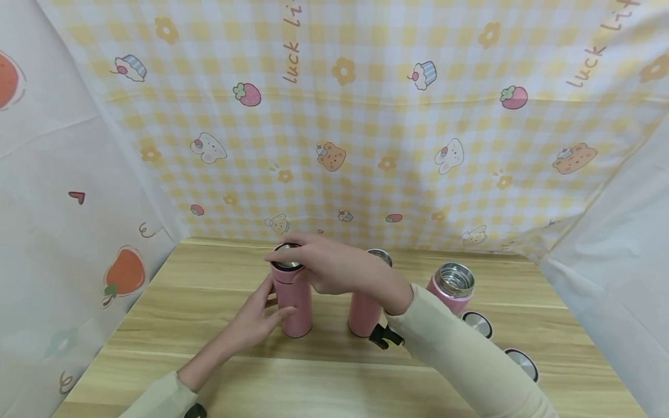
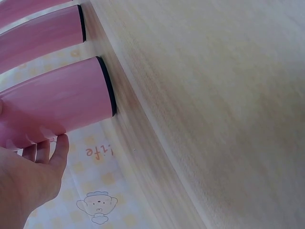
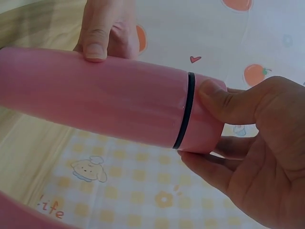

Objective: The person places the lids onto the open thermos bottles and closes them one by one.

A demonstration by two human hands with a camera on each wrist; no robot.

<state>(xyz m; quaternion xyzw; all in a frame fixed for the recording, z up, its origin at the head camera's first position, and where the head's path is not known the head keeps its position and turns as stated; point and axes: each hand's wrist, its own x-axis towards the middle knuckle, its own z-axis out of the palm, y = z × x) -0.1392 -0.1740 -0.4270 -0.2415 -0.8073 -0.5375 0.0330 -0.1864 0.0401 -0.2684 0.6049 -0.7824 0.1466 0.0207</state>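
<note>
A pink thermos [image 1: 295,310] stands upright on the table, left of the middle. My left hand [image 1: 256,322] holds its body from the left, thumb at the front and fingers behind. In the left wrist view those fingers [image 2: 58,150] curl along the thermos's side. My right hand [image 1: 337,264] reaches across and grips the lid [image 3: 209,117] at the top, thumb on one side and fingers on the other. A black line [image 3: 187,112] shows between lid and body. The lid's silver top is partly covered by the right hand in the head view.
A second pink thermos [image 1: 363,316], its steel mouth showing, stands just right, partly behind the right wrist. Farther right is an uncapped pink thermos [image 1: 449,299]. Two silver-topped lids, one nearer [image 1: 522,364] and one farther [image 1: 478,325], lie on the wooden table [image 1: 313,389]. Patterned cloth [image 1: 366,128] hangs behind.
</note>
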